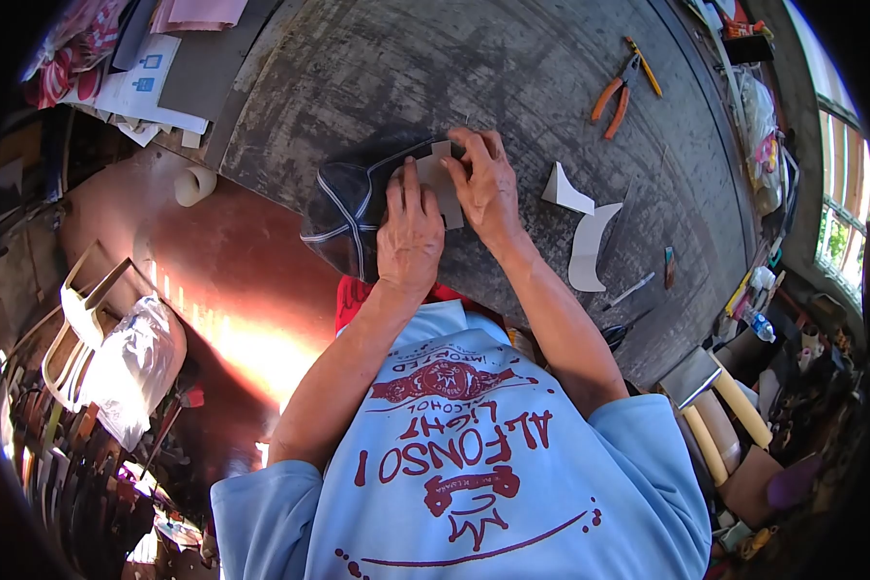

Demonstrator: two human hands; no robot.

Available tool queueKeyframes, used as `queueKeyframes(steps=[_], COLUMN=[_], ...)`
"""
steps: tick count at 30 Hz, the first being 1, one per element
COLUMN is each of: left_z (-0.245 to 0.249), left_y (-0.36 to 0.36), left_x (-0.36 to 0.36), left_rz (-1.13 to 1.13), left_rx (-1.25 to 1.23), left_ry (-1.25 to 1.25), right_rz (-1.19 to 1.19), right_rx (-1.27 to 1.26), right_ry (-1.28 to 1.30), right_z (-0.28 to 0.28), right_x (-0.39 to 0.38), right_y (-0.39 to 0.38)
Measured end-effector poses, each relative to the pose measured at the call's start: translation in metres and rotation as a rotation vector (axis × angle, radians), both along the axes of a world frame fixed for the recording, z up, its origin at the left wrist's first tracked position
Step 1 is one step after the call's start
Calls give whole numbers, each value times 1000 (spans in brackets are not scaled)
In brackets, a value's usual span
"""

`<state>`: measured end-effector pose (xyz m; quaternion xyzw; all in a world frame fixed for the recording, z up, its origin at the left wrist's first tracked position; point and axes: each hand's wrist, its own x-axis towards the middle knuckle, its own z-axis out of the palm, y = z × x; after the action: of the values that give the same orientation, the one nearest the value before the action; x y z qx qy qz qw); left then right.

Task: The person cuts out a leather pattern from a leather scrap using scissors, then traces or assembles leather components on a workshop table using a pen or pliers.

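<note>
At the left, on the near edge of the desk (377, 77), lies what looks like a dark cap (338, 184) with white piping, its panels meeting in a crossing of seams. It should be light and soft, the cloth folding easily wherever it is unsupported; the piped seams are probably its firmest lines, so a hold along one of them would drag the panels out of shape least.

Next comes the left hand (411, 227), laid on top with its fingers stretched over the pale card (447, 198). Its thumb is hidden, so I cannot tell whether it grips or only presses.

The card sits against the cap, between the two hands. It is likely thin and stiff, nearly weightless, apt to slide on cloth and to crease if bent. Best take it by its straight edges, with flat fingers spreading the pressure.

The right hand (485, 184) curls at the card's far right corner, thumb and fingertips near the edge; whether they close on card, cloth or both cannot be told.

Further right, apart from the hands, lie two white cutouts (590, 246) (565, 193); their slim points look easiest to bend, so the broad middles suit lifting.
</note>
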<state>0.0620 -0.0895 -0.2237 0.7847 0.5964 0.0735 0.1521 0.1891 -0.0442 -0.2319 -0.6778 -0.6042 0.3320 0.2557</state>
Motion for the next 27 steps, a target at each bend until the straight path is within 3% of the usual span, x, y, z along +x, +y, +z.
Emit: queueKeyframes(steps=[3,6,12,19,24,27], left_z=[2,6,7,6,-5,0], left_y=[-1,1,2,12,18,20], left_x=[-1,0,-4,-15,-23,-21], left_rz=[-18,-38,-109,-185,-316,-353], left_rx=[-11,-11,41,-25,101,109], left_ry=[11,23,56,13,-47,64], right_rz=[240,397,506,551,623,657], right_rx=[245,268,193,233,233,296], right_ry=[-172,-314,-155,-294,-261,-259], right_z=[-20,-5,-2,-6,-3,-5], right_x=[18,28,41,44,50,57], right_y=[-20,-37,-24,-26,-40,-58])
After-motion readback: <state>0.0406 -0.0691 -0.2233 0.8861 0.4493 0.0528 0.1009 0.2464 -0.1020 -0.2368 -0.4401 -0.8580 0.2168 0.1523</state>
